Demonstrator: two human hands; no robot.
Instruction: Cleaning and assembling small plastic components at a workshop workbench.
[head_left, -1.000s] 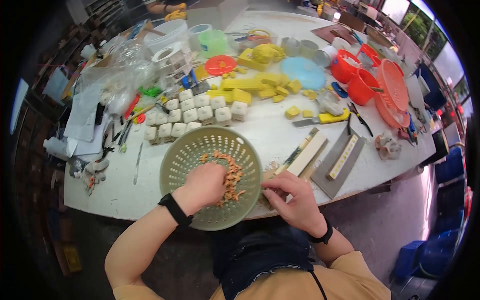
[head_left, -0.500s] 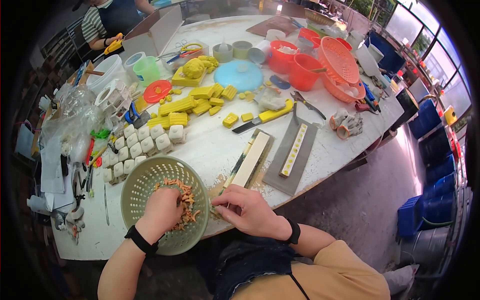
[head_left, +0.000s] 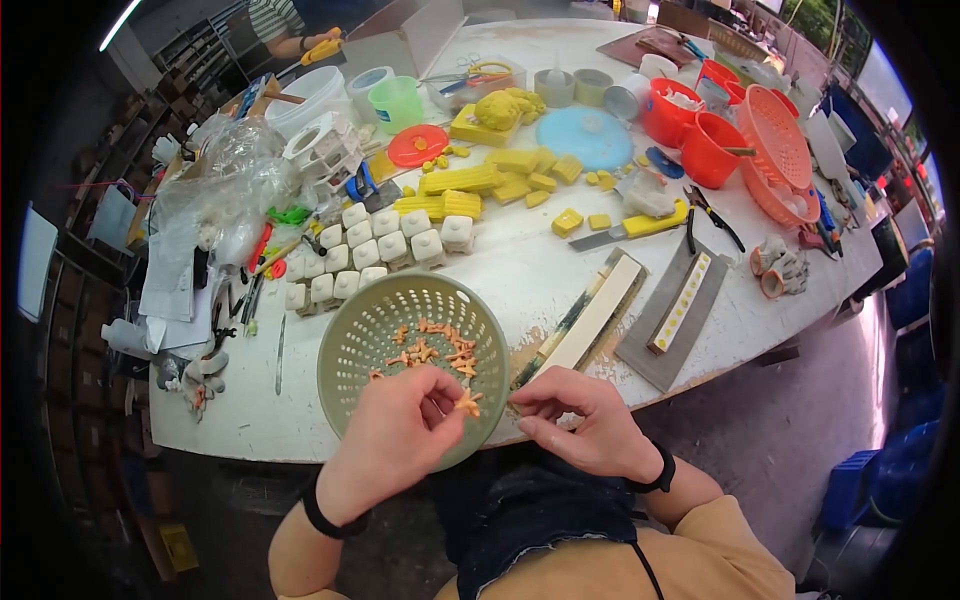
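My left hand point(head_left: 400, 428) is over the near side of an olive-green colander point(head_left: 343, 350), its fingertips closed on a small orange branched piece point(head_left: 468, 402). More small orange pieces point(head_left: 437, 350) lie scattered in the colander. Just right of its rim, my right hand point(head_left: 585, 422) has thumb and fingers brought together in a pinch. Whatever may be between those fingertips is too small to make out. Beyond the right hand, a long cream-white bar point(head_left: 590, 318) lies on a worn board. Farther right, a white strip with yellow dots point(head_left: 682, 302) rests on a grey slab point(head_left: 655, 352).
White block-shaped pieces point(head_left: 390, 248) stand in rows behind the colander. Yellow blocks point(head_left: 460, 180), a yellow-handled knife point(head_left: 655, 221) and pliers point(head_left: 715, 220) lie beyond. Red containers point(head_left: 718, 150) and a coral basket point(head_left: 775, 140) are at the far right. Clear plastic bags point(head_left: 235, 170) crowd the left.
My left hand has come up from the heap in the colander with an orange piece at its fingertips. The view has turned, so the table appears farther right. My right hand keeps its pinch.
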